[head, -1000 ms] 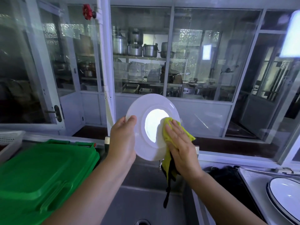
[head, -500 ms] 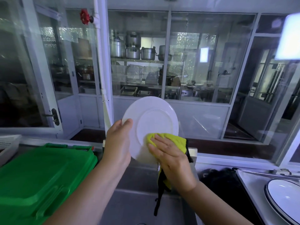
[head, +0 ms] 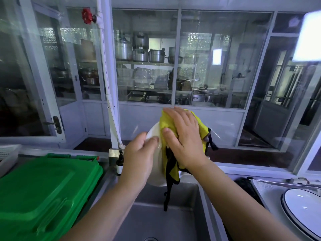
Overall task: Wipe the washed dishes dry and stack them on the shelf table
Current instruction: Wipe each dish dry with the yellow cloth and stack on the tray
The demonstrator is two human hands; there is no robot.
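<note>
Holding the round white plate (head: 153, 132) by its edge above the grey metal sink (head: 175, 221), the left hand (head: 137, 159) curls its thumb and fingers round the rim. The right hand (head: 185, 136) lies flat with straight fingers, pressing the yellow cloth with black trim (head: 201, 126) on the plate, which looks tilted but is mostly hidden.

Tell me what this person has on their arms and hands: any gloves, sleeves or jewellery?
Nothing is worn. The left hand and right hand are bare, with no gloves, and no rings show on the fingers. The left forearm and right forearm are uncovered to the picture's edge: no sleeves, watch or bracelet in view.
</note>
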